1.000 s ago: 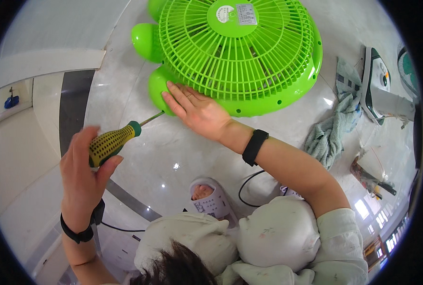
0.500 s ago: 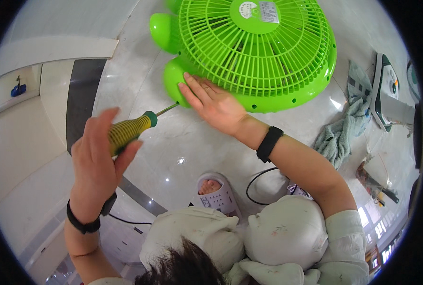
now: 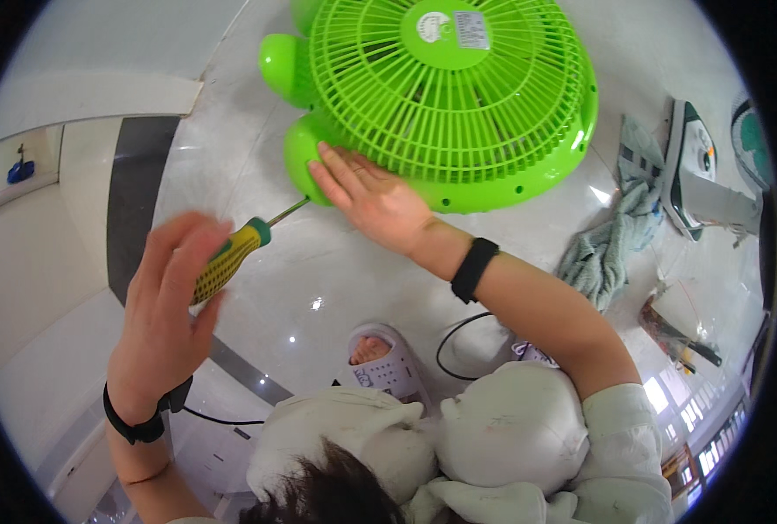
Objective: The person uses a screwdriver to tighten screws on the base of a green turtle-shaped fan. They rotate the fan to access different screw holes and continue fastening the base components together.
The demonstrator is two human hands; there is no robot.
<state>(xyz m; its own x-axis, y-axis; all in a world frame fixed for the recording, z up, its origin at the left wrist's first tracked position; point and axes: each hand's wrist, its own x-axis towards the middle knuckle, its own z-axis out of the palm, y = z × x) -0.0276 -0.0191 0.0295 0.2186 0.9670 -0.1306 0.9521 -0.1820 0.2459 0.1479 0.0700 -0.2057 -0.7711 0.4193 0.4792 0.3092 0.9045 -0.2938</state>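
Observation:
A bright green plastic fan (image 3: 493, 196) lies on the floor with its round slatted grille upward and rounded lobes on its left side. My left hand (image 3: 157, 314) is curled round the yellow-and-green handle of a screwdriver (image 3: 231, 260). The screwdriver's metal shaft slants up to the edge of the nearest lobe (image 3: 303, 144), where its tip meets the plastic; the exact seat of the tip is too small to make out. Flat on that same lobe and the rim beside it rests my right hand (image 3: 384, 205), fingers stretched out. Small dark holes dot the fan's rim.
Grey-green cloth (image 3: 602, 253) lies on the tiled floor to the right, beside a white-and-green device (image 3: 690, 166). Nearer is a clear bag (image 3: 676, 314) with tools. A black cable (image 3: 445, 354) curves by my feet. White cabinetry (image 3: 56, 279) stands at the left.
The whole view has shifted slightly, so the fan appears further left. My left fingers have changed their hold on the screwdriver handle, which has turned a little. My right hand stays on the lobe.

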